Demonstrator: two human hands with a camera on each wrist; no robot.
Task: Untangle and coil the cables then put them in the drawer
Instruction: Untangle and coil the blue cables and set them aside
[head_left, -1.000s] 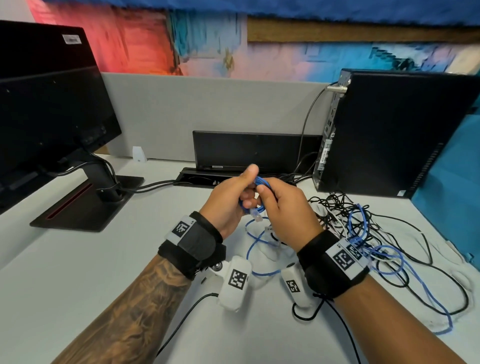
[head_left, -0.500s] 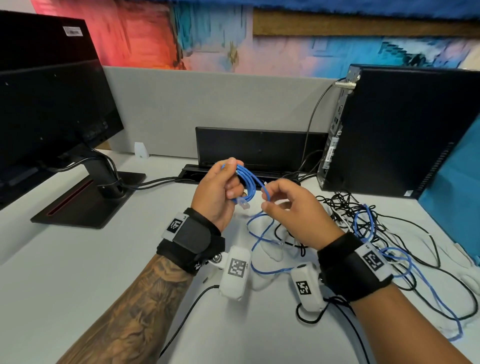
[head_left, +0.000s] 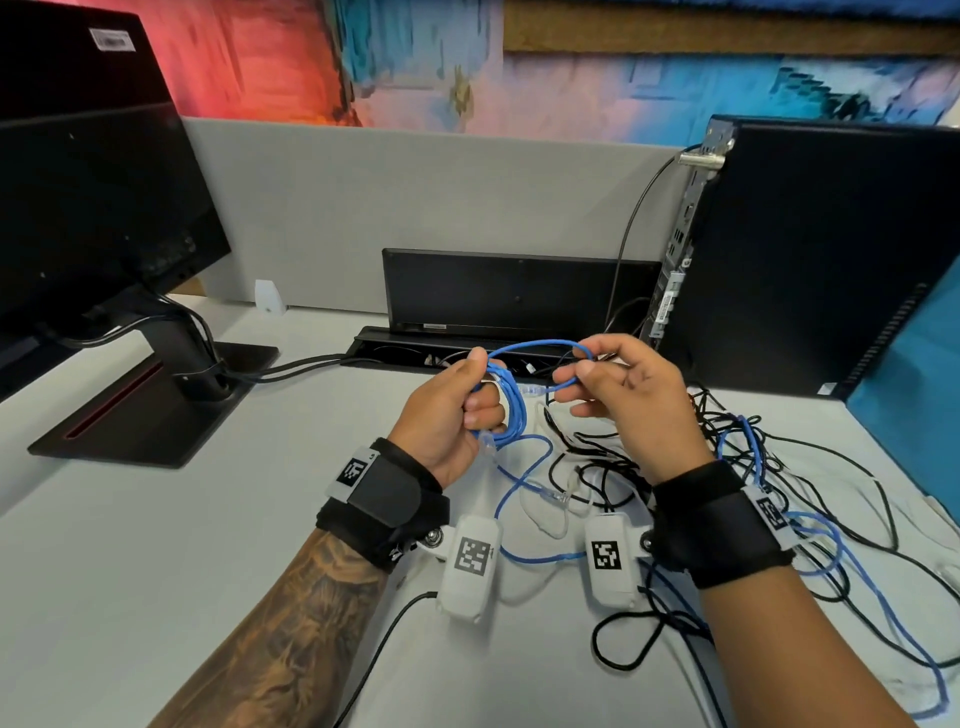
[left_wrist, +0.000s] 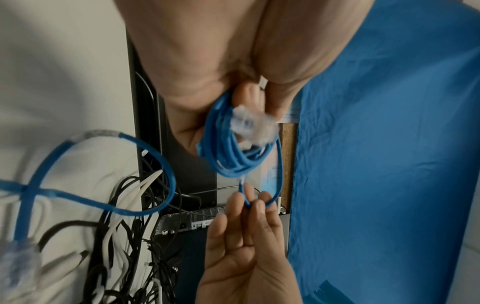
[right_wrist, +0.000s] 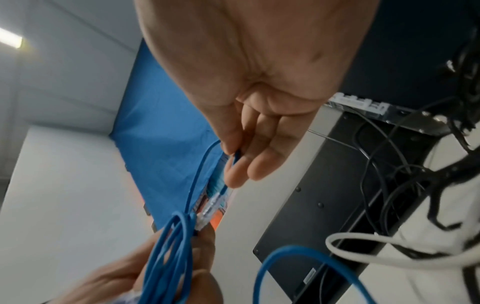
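While gripped in the left hand (head_left: 447, 415), blue coil (head_left: 506, 410) hangs up off the counter (head_left: 156, 545). Loose end (head_left: 550, 387) runs sideways to the right hand (head_left: 618, 400), pinched between its fingers (right_wrist: 233, 164). Right hand nearest for the next wrap, probably. Tangled pile (head_left: 779, 493) at right. No drawer seen.

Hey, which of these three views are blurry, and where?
Head view: sharp, with bowed wide-angle edges. Left wrist view: clear plug on the coiled blue network cable smeared. Right wrist view: left hand soft at the bottom, right hand fairly sharp.
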